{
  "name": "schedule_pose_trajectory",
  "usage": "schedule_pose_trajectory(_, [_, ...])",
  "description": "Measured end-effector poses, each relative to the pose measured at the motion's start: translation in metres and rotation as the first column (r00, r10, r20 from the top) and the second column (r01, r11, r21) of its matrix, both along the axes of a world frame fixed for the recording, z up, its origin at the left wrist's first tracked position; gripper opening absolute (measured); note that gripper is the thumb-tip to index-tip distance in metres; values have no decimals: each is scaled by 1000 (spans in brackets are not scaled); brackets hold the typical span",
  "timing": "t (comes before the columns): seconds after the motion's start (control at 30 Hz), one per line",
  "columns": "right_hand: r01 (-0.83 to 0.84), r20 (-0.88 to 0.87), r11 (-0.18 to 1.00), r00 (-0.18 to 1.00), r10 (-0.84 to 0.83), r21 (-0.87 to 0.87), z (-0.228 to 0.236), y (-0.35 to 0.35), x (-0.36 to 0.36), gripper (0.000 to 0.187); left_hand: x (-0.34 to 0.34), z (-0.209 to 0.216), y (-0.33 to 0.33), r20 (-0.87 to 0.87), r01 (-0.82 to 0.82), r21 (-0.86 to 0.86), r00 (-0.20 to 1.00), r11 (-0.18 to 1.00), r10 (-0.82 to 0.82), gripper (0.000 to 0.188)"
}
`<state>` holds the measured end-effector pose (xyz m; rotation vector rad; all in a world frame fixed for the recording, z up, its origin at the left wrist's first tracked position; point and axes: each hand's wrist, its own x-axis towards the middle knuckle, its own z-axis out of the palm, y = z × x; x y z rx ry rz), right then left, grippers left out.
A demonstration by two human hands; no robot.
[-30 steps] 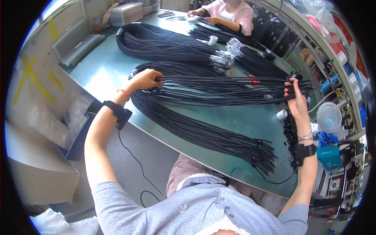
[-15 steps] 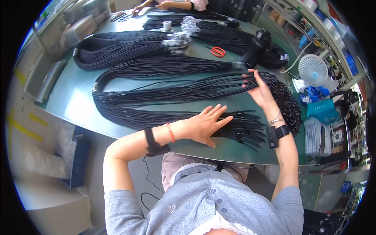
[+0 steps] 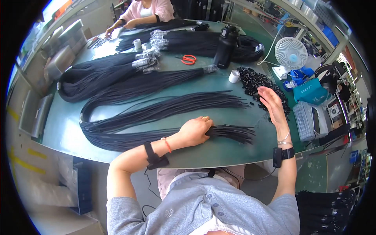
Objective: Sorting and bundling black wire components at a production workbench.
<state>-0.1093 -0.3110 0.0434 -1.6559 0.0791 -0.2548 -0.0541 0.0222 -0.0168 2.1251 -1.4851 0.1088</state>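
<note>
My left hand (image 3: 196, 131) is closed round the near bundle of thin black cables (image 3: 233, 133), close to its loose ends, which fan out to the right. That bundle bends back at the far left into a second run of black cables (image 3: 176, 106), lying apart from my hands with its ends spread on the table. Raised at the right, my right hand (image 3: 273, 105) has its fingers stretched out and holds nothing. It is nearest to a heap of small black pieces (image 3: 260, 83), partly hiding its near edge.
A white roll (image 3: 234, 76), red-handled scissors (image 3: 188, 59) and a black bottle (image 3: 226, 49) stand or lie beyond the cables. More wrapped cable bundles (image 3: 98, 72) fill the far left. A white fan (image 3: 291, 53) stands at right. Across the table a person's hands (image 3: 113, 29) work.
My right hand has come away from the middle cables and moved nearer me. My left hand, spread flat before, has closed round the near bundle. The view has shifted, showing more of the far side.
</note>
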Motion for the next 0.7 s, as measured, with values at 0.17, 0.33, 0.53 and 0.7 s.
schedule_pose_trajectory(0.17, [-372, -73, 927, 927, 368, -47, 16, 36, 13, 52, 4, 68, 27, -768, -57, -139, 637, 989, -71, 28])
schedule_pose_trajectory(0.33, [-694, 372, 704, 699, 611, 148, 64, 182, 67, 73, 31, 92, 51, -863, -266, -406, 426, 874, -271, 32])
schedule_pose_trajectory(0.53, [-671, 282, 687, 741, 609, 279, 114, 271, 137, 64, 61, 82, 86, -722, -248, -605, 571, 757, -390, 41])
schedule_pose_trajectory(0.7, [-770, 497, 574, 628, 599, 280, 150, 302, 146, 57, 45, 100, 112, -732, -417, -570, 649, 708, -207, 46])
